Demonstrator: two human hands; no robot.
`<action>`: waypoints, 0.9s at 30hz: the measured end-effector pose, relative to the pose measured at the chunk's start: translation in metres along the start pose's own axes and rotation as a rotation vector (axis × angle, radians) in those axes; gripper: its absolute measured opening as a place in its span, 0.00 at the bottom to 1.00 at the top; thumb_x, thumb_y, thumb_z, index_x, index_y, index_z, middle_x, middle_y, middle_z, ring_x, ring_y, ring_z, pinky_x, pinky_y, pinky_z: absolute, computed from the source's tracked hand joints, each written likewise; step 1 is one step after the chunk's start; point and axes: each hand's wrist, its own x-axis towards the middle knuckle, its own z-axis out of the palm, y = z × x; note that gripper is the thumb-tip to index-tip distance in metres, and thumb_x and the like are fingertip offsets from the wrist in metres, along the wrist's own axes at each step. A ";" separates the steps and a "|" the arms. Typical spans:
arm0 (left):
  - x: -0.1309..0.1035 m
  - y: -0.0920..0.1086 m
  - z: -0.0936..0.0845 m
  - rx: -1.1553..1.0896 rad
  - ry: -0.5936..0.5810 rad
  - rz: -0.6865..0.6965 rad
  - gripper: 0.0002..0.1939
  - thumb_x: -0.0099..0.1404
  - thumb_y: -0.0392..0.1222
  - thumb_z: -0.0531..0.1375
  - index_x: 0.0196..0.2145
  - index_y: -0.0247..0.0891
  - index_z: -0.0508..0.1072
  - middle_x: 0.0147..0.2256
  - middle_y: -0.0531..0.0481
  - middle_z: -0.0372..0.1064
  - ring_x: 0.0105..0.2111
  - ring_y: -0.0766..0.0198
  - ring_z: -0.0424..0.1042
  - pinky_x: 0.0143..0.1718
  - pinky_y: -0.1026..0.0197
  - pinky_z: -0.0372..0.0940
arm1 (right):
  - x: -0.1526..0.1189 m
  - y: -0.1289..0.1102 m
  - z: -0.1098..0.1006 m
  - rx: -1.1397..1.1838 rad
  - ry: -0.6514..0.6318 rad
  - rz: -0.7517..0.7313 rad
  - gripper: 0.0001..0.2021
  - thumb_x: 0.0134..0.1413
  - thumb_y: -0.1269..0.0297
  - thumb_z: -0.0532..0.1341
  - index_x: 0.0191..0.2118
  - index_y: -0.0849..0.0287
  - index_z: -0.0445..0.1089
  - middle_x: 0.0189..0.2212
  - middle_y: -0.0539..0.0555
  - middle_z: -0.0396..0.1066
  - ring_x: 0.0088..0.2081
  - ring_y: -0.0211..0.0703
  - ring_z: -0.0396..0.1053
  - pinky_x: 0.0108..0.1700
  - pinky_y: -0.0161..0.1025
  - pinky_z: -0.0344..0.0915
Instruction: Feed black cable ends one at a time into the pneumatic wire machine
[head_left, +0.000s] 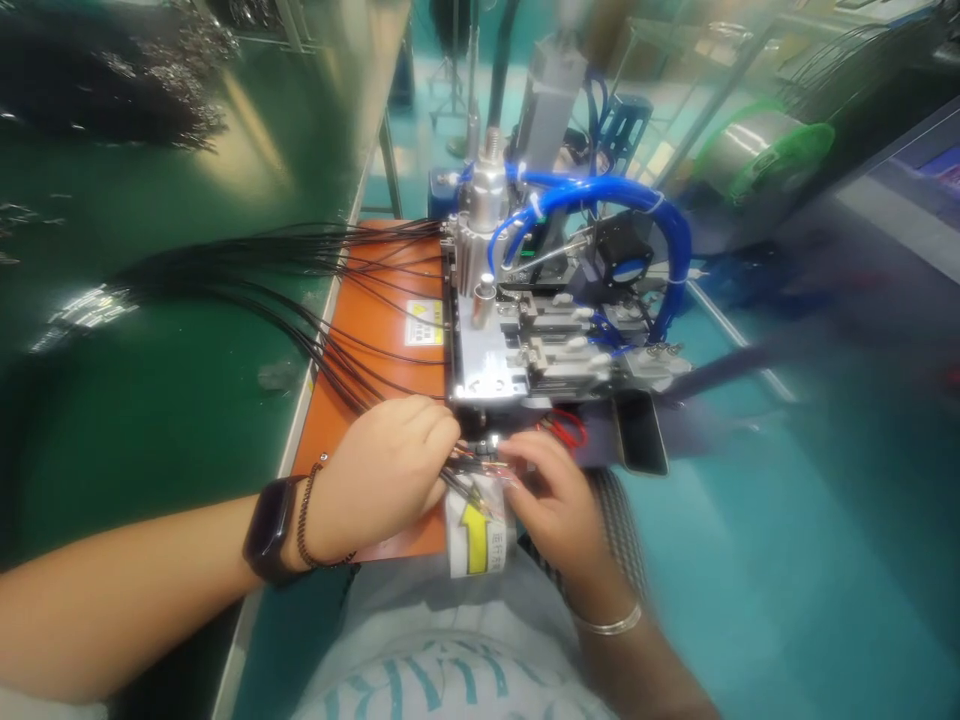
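Note:
My left hand point(382, 470) is closed around a bunch of black cables point(365, 390) in front of a metal machine point(487, 365). The stripped cable ends show thin coloured wires point(480, 468) past my left fingers. From the other side, my right hand point(553, 495) holds the tips of these wires between thumb and fingers; the exact grip is blurred. Beneath the wire ends hangs a white label with a yellow arrow point(475, 540). More black cables point(277, 245) run from the left into the machine's side.
An orange plate point(390, 285) lies under the cables, beside a green tabletop point(187, 400) with a pale edge. Blue hoses point(679, 240) arch over the machine. A black open-topped chute point(641, 430) juts out at right. A green-rimmed spool point(765, 150) stands farther back.

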 end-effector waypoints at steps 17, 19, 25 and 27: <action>0.001 -0.001 0.002 -0.038 0.023 0.011 0.13 0.67 0.42 0.51 0.26 0.36 0.66 0.28 0.48 0.67 0.31 0.61 0.67 0.32 0.59 0.61 | 0.011 -0.001 0.007 -0.011 0.145 0.103 0.03 0.53 0.69 0.61 0.33 0.55 0.72 0.33 0.52 0.71 0.38 0.44 0.68 0.43 0.43 0.65; 0.001 0.002 0.002 -0.058 -0.025 0.007 0.11 0.67 0.41 0.51 0.27 0.37 0.65 0.27 0.49 0.66 0.29 0.62 0.66 0.30 0.60 0.59 | 0.011 -0.003 0.007 0.018 0.089 0.040 0.05 0.53 0.71 0.61 0.33 0.54 0.72 0.32 0.52 0.72 0.38 0.44 0.68 0.42 0.43 0.65; 0.001 0.006 0.001 -0.152 -0.143 0.022 0.09 0.64 0.34 0.52 0.42 0.37 0.67 0.33 0.50 0.68 0.31 0.62 0.67 0.30 0.59 0.59 | 0.012 -0.010 0.013 0.074 0.057 -0.078 0.09 0.53 0.75 0.60 0.33 0.53 0.73 0.31 0.50 0.74 0.36 0.42 0.68 0.41 0.43 0.66; 0.001 0.006 0.000 -0.172 -0.150 0.043 0.12 0.63 0.33 0.52 0.45 0.38 0.66 0.38 0.48 0.68 0.36 0.60 0.67 0.33 0.58 0.60 | 0.012 -0.010 0.013 0.062 0.072 -0.058 0.09 0.53 0.75 0.61 0.34 0.53 0.73 0.31 0.50 0.74 0.37 0.42 0.69 0.41 0.43 0.67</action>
